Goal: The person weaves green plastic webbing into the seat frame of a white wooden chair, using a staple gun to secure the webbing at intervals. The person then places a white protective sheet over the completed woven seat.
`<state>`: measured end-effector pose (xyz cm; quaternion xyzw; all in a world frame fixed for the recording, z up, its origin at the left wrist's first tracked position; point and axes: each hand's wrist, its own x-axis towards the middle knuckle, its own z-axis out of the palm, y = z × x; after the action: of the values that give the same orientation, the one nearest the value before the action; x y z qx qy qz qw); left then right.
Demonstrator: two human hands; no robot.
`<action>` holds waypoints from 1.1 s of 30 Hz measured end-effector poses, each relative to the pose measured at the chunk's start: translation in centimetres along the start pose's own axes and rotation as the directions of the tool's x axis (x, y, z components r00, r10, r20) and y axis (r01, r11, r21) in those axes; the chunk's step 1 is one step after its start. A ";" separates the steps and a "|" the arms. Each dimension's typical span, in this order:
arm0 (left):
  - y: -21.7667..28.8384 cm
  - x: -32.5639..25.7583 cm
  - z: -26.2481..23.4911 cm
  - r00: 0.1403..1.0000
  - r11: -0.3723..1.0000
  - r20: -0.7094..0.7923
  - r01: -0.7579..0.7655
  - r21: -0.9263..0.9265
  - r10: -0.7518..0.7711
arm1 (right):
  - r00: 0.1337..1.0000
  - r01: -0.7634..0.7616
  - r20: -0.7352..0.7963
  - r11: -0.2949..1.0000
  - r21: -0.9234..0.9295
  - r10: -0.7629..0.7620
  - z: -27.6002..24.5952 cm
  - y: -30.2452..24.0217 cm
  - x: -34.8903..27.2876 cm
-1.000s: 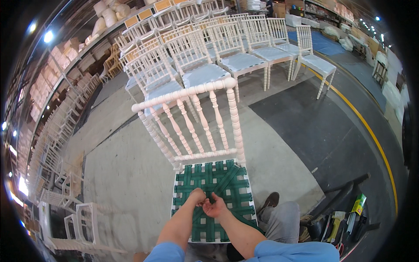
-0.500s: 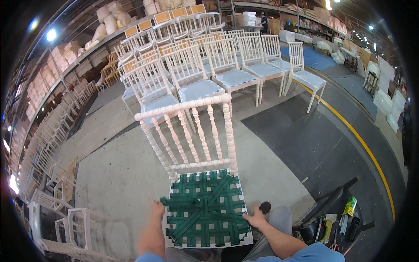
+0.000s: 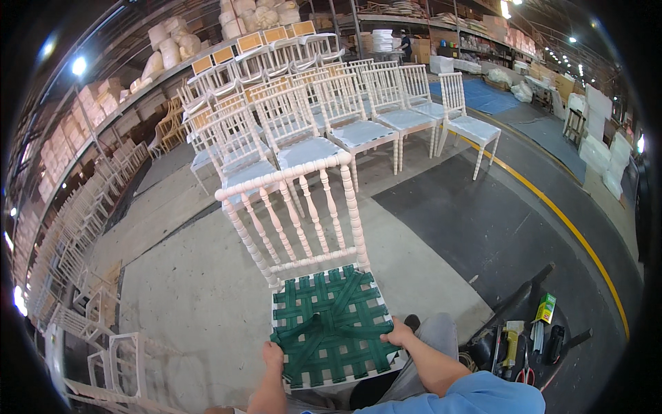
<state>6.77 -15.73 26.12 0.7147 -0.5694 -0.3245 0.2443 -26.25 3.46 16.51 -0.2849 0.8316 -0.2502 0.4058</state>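
A pale, unpainted-looking chair (image 3: 292,175) with turned spindles stands in front of me, its backrest facing away. Green webbing straps (image 3: 324,324) are woven across its white seat frame, and a few run diagonally over the weave. My left hand (image 3: 274,355) is closed at the near left edge of the seat, its fingers partly hidden. At the right edge, my right hand (image 3: 398,334) grips the seat's side, thumb on top. The strap lying over the left half of the seat bends upward near the middle.
At right, a black seat-like surface (image 3: 486,345) carries scissors (image 3: 525,375), a yellow-handled tool (image 3: 511,348), a green-yellow box (image 3: 545,308) and a black tool (image 3: 554,343). Rows of white chairs (image 3: 358,131) stand ahead. Bare chair frames (image 3: 131,366) lie at left. A person (image 3: 405,48) is far off.
My left hand has moved right and nearer me, onto the seat edge. The strap end that stuck out at the left now lies across the seat. My right hand stays at the right edge.
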 end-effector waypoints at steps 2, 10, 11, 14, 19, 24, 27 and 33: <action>-0.7 -1.5 1.0 1.000 0.999 0.014 0.023 -0.040 -0.023 | 0.993 -0.106 -0.050 0.991 -0.079 0.103 -1.4 -0.3 -0.9; -2.4 -2.3 0.6 0.989 0.994 -0.099 -0.109 -0.027 0.106 | 0.930 0.059 -0.304 0.900 -0.431 -0.206 -2.6 -2.1 -5.5; -1.2 -2.1 0.9 0.982 0.980 -0.087 -0.177 -0.088 0.170 | 0.958 0.068 -0.223 0.900 -0.431 -0.179 -3.4 -2.5 -5.7; 2.6 -0.7 1.5 0.901 0.867 -0.040 -0.426 -0.258 0.431 | 0.980 0.182 0.000 0.895 -0.408 -0.199 -4.3 -3.1 -6.7; 4.7 -2.4 4.0 0.700 0.823 0.432 -0.479 -0.306 0.569 | 0.794 0.602 -0.054 0.796 -0.066 -0.605 -3.5 -8.9 -9.3; 4.8 -4.8 5.6 0.626 0.822 0.538 -0.373 -0.429 0.565 | 0.518 0.852 -0.034 0.519 -0.066 -0.855 -1.5 -14.1 -8.4; 4.1 -5.1 4.8 0.640 0.827 0.531 -0.356 -0.435 0.555 | 0.478 0.876 0.001 0.476 -0.079 -0.879 -0.1 -15.1 -6.9; 2.1 -6.8 2.8 0.816 0.707 0.311 -0.160 -0.689 0.487 | 0.459 0.888 -0.043 0.460 0.005 -0.887 1.7 -17.8 -6.0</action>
<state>2.33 -9.57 27.01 0.3727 -0.5873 -0.6103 0.3791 -17.01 -5.48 30.36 -0.6659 0.5659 -0.4404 0.2061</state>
